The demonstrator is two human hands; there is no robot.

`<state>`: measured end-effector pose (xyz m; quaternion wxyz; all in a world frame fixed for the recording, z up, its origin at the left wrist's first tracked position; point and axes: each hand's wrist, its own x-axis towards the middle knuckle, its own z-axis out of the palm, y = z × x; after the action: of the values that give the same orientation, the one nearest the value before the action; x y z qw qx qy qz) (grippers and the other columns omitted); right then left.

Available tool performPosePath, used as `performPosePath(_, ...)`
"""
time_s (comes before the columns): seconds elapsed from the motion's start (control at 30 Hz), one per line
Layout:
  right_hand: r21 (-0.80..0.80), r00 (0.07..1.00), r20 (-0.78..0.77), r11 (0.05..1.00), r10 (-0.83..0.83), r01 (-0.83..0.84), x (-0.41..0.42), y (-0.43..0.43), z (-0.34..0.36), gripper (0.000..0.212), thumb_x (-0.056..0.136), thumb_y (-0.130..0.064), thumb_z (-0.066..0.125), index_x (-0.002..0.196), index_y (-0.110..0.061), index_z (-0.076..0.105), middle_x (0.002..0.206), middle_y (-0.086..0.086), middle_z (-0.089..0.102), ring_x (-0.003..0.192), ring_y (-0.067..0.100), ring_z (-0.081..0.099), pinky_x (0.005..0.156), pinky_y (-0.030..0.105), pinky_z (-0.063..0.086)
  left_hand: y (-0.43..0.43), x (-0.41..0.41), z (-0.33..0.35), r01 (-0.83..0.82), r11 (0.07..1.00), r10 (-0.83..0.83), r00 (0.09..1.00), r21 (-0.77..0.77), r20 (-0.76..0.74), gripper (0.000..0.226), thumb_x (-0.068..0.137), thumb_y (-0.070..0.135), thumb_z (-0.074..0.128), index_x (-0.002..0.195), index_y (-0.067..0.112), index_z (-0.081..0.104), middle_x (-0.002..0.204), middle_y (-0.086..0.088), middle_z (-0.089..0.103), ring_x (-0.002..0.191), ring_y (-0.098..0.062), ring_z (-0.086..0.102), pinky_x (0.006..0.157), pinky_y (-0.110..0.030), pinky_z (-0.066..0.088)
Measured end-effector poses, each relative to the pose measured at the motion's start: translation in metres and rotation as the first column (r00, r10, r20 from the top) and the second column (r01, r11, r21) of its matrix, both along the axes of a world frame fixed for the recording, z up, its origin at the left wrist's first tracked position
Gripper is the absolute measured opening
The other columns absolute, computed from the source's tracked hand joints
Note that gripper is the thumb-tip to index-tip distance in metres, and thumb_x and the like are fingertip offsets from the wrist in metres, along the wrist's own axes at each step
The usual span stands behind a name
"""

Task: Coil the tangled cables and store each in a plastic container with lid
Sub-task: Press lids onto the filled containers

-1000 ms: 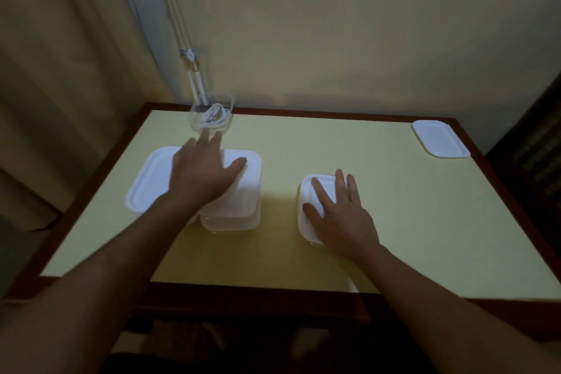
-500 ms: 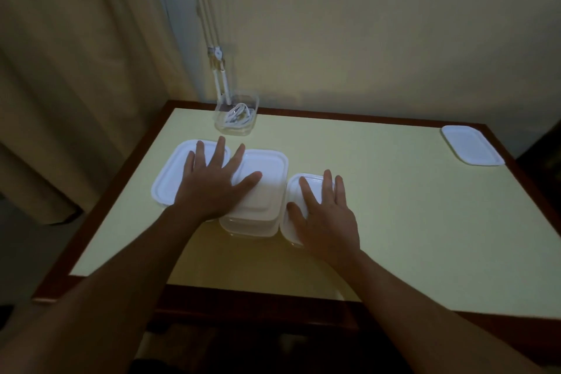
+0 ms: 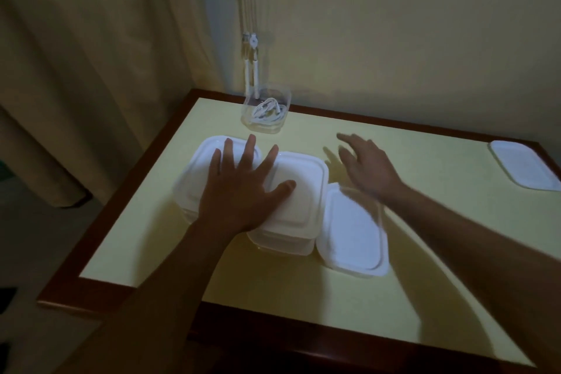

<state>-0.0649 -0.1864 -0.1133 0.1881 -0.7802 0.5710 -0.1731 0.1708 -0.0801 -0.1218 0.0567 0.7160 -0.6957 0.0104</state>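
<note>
Three lidded white plastic containers stand side by side on the yellow table (image 3: 425, 267): a left one (image 3: 200, 167), a middle one (image 3: 299, 191) and a right one (image 3: 352, 234). My left hand (image 3: 243, 188) lies flat with spread fingers across the lids of the left and middle containers. Above the table behind the right container hovers my right hand (image 3: 364, 164), fingers loose and holding nothing. Farther back, an open clear container (image 3: 267, 111) near the wall holds a coiled white cable (image 3: 268, 109).
A loose white lid (image 3: 523, 168) lies at the table's far right edge. A curtain hangs at the left, and white cords with a pulley (image 3: 251, 42) hang down the wall behind the clear container. The table has a dark wooden rim.
My right hand has lifted off the right container's lid and moved back toward the wall. The left hand stays flat on the two left lids. The camera has moved closer.
</note>
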Motion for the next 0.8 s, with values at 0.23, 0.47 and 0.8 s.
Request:
performPosePath(0.23, 0.16, 0.849, -0.427, 0.95, 0.31, -0.267, 0.081, -0.087, 0.01, 0.071, 0.102, -0.038, 0.05, 0.161, -0.036, 0.01, 0.133, 0.016, 0.064, 0.117, 0.037, 0.06, 0.1, 0.044, 0.049, 0.002, -0.002, -0.003, -0.012, 1.0, 0.012, 0.997, -0.008, -0.073, 0.1, 0.07, 0.094, -0.003, 0.156, 0.044, -0.007, 0.169, -0.001, -0.009, 0.154, -0.036, -0.008, 0.123, -0.057, -0.005)
performPosePath(0.47, 0.147, 0.869, -0.327, 0.928, 0.372, -0.342, 0.116, -0.111, -0.003, 0.054, 0.098, -0.039, 0.063, 0.148, -0.022, 0.049, 0.143, 0.012, 0.058, 0.129, 0.031, 0.055, 0.107, 0.034, 0.042, 0.0, -0.001, -0.007, -0.019, 1.0, 0.017, 0.995, -0.017, -0.095, 0.097, 0.071, 0.096, 0.001, 0.155, 0.047, -0.009, 0.169, 0.0, -0.01, 0.154, -0.035, -0.008, 0.123, -0.057, -0.005)
performPosePath(0.8, -0.052, 0.96, -0.237, 0.985, 0.148, -0.165, 0.031, -0.094, -0.009, 0.027, 0.086, -0.044, 0.076, 0.1, -0.021, 0.069, 0.103, 0.005, 0.074, 0.097, 0.031, 0.065, 0.084, 0.038, 0.051, 0.003, -0.003, -0.002, -0.027, 1.0, 0.028, 0.998, 0.006, -0.063, 0.099, 0.072, 0.094, 0.0, 0.157, 0.044, -0.005, 0.169, -0.001, -0.008, 0.154, -0.036, -0.008, 0.123, -0.056, -0.005)
